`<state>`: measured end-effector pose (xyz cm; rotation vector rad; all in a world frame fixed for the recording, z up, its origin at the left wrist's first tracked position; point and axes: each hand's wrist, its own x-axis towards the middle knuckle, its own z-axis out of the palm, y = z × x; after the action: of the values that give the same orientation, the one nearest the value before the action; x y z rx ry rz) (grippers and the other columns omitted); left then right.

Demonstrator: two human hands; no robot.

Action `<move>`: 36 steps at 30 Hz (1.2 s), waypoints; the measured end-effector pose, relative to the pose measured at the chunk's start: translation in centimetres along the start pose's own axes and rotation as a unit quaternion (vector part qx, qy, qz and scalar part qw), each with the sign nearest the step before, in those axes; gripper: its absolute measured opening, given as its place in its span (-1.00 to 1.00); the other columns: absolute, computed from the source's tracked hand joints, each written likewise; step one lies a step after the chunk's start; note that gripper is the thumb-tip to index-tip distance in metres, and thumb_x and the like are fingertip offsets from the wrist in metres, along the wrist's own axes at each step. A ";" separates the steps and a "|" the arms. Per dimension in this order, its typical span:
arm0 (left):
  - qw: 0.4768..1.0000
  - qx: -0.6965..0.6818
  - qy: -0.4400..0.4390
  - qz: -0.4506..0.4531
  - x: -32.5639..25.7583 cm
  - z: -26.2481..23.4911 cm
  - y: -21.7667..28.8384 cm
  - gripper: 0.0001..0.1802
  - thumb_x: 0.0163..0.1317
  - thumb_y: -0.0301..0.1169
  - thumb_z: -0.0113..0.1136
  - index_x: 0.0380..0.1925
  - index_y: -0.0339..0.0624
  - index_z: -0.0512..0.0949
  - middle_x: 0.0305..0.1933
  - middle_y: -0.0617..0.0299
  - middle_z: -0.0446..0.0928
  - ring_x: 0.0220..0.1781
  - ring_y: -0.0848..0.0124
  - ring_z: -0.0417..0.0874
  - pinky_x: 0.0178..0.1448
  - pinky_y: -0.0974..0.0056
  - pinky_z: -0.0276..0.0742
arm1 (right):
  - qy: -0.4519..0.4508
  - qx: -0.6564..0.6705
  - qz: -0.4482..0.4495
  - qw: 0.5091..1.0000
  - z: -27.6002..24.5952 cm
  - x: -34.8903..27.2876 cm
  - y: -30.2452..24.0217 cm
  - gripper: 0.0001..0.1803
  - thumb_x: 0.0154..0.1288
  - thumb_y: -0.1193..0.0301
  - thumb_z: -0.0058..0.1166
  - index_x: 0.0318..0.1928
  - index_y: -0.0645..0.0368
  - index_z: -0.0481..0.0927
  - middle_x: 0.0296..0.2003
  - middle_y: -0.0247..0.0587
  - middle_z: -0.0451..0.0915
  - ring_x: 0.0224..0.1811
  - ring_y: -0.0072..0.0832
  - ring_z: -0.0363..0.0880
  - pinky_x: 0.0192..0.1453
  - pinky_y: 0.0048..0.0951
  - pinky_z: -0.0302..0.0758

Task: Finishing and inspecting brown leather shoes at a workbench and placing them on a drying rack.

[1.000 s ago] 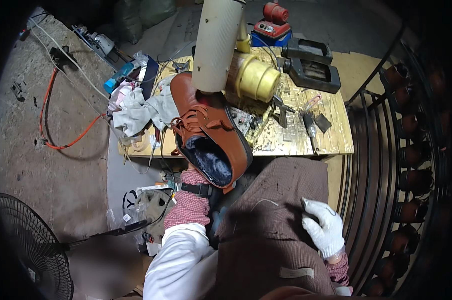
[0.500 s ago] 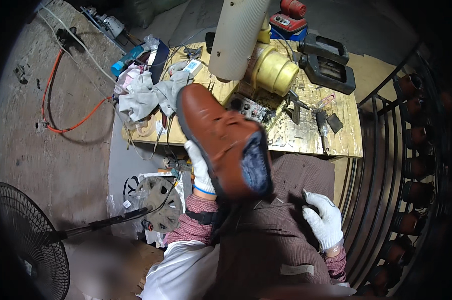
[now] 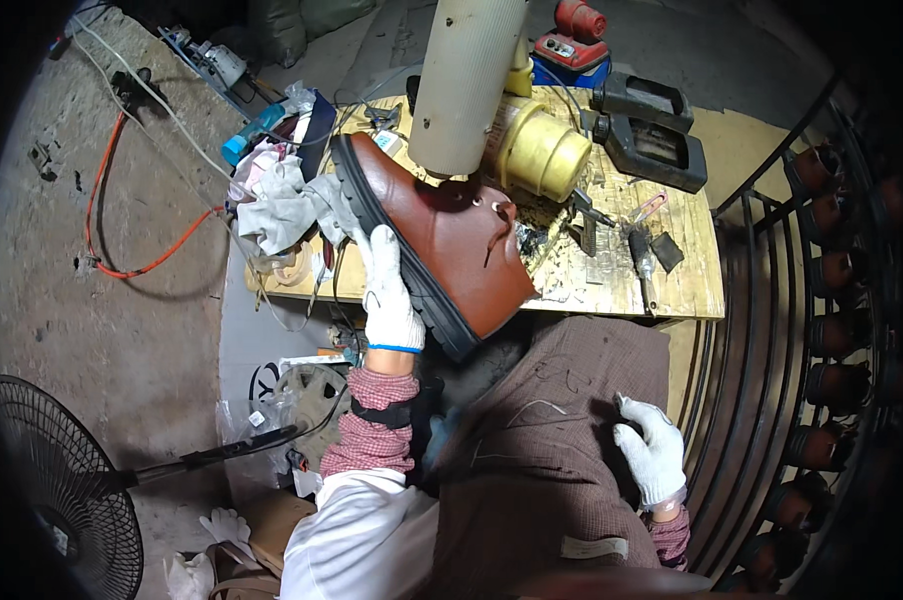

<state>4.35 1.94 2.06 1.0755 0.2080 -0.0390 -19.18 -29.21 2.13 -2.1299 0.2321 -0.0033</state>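
My left hand (image 3: 388, 298), in a white knit glove, grips a brown leather ankle boot (image 3: 462, 263) along its black sole. The boot is tilted on its side, toe pointing away, over the near edge of the workbench. Just above its upper hangs the lower end of a pale cylindrical tube (image 3: 466, 95), which partly covers the boot from my view. My right hand (image 3: 652, 452), gloved too, rests on the brown apron (image 3: 562, 440) over my lap. Its fingers are loosely bent, with thumb and forefinger apart and nothing visible between them.
The wooden workbench (image 3: 687, 270) bears a yellow round housing (image 3: 545, 150), grey rags (image 3: 277, 210), a brush (image 3: 642, 262) and black cut-open containers (image 3: 662, 150). A rack (image 3: 762, 330) of boots stands right. A black fan (image 3: 62, 480) is at lower left, near an orange hose (image 3: 97, 190).
The boot has moved away from me and turned, so its sole shows more and its lined opening no longer shows. My left hand moved forward with it. My right hand stayed nearly still.
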 end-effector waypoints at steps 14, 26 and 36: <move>0.969 0.028 0.124 0.213 5.3 6.0 4.4 0.15 0.34 -0.11 0.37 0.64 -0.27 -0.19 0.57 -0.03 0.18 0.40 0.12 0.45 0.37 0.06 0.53 | 0.000 -0.063 -0.089 0.994 0.2 3.6 -1.3 -0.62 0.21 0.33 0.38 0.04 0.14 0.73 -0.02 -0.09 0.76 -0.05 -0.17 0.76 0.07 -0.27 0.66; 0.911 0.258 0.028 0.320 -1.6 -1.2 -2.1 -0.33 0.44 -0.12 0.31 0.44 -0.05 0.35 0.31 0.23 0.48 0.25 0.37 0.56 0.28 0.19 0.61 | 0.082 -0.199 -0.550 0.807 6.6 15.6 -15.5 -0.46 0.01 0.40 0.28 0.10 0.18 0.65 0.09 -0.09 0.66 0.04 -0.11 0.66 0.02 -0.16 0.57; 0.975 -0.025 0.170 0.139 3.2 0.7 3.2 0.21 0.26 0.14 0.40 0.66 -0.10 -0.13 0.59 0.04 0.17 0.47 0.13 0.37 0.48 0.00 0.39 | -0.311 -0.269 -0.191 0.891 2.0 6.0 -0.6 -0.72 0.30 0.14 0.19 -0.26 0.08 0.73 -0.23 -0.10 0.74 -0.11 -0.08 0.72 0.00 -0.09 0.62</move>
<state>8.02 3.04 4.55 1.0473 0.3633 0.4031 -12.99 -28.18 1.04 -2.5564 -0.6368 0.5636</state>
